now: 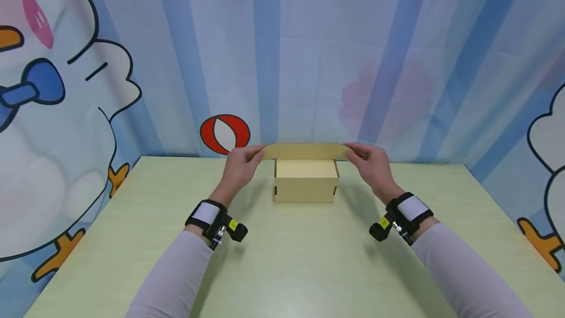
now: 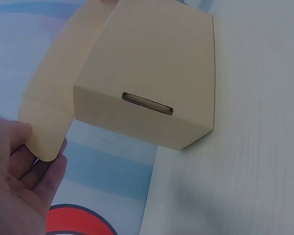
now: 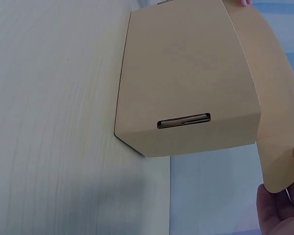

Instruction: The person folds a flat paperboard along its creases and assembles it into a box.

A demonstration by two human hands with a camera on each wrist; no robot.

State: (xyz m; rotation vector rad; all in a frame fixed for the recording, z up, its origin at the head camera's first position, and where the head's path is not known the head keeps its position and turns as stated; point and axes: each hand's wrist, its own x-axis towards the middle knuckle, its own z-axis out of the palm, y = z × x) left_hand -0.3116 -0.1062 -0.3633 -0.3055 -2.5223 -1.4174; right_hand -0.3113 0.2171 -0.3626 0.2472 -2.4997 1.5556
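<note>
A small tan cardboard box (image 1: 304,190) stands on the table, its front face toward me and a slot near each front side edge. Behind its top rises a long flap (image 1: 304,151) with a rounded tab at each end. My left hand (image 1: 238,167) pinches the left tab (image 2: 45,129) between thumb and fingers. At the other end, the right tab (image 3: 279,166) is gripped by my right hand (image 1: 372,168) in the same way. Both hands are beside the box at about its top height. In the left wrist view a slot (image 2: 147,103) shows on the near edge.
The pale wood-grain table (image 1: 304,269) runs back to a blue striped curtain (image 1: 300,63) printed with cartoon birds and a red-and-white ball (image 1: 238,129). Each wrist wears a black strap with a small camera (image 1: 238,231).
</note>
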